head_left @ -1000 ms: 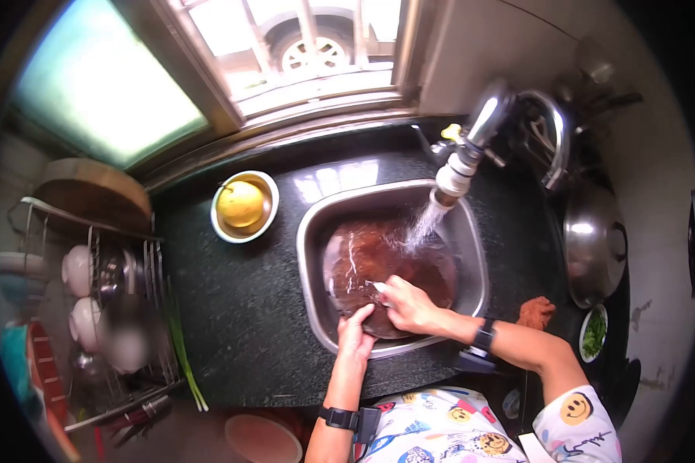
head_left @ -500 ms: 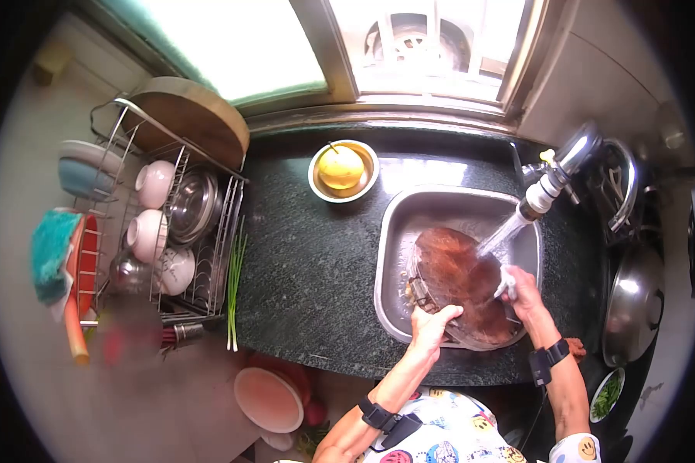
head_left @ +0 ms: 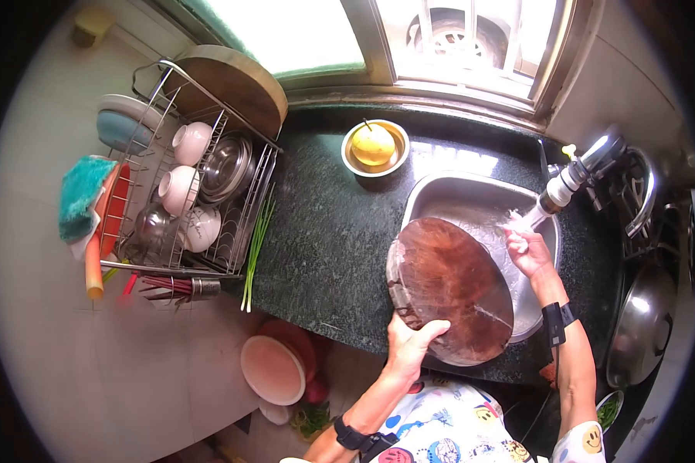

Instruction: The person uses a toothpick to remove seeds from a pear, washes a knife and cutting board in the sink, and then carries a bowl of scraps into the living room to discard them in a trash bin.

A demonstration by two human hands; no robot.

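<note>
My left hand (head_left: pixel 411 340) grips the near edge of a round, wet, dark wooden chopping board (head_left: pixel 449 287) and holds it raised and tilted above the steel sink (head_left: pixel 448 199). My right hand (head_left: pixel 527 248) is under the water that runs from the tap (head_left: pixel 573 177). Its fingers are curled around something small and pale; I cannot tell what it is.
A wire dish rack (head_left: pixel 184 193) with bowls and a second wooden board stands at the left. Green onions (head_left: pixel 256 248) lie beside it. A steel bowl with a yellow fruit (head_left: pixel 374 147) sits behind the sink. A pot lid (head_left: pixel 641 324) lies at the right.
The board has been lifted out of the sink and tilted up toward me. My right hand left the board and moved up under the tap. The view swung left.
</note>
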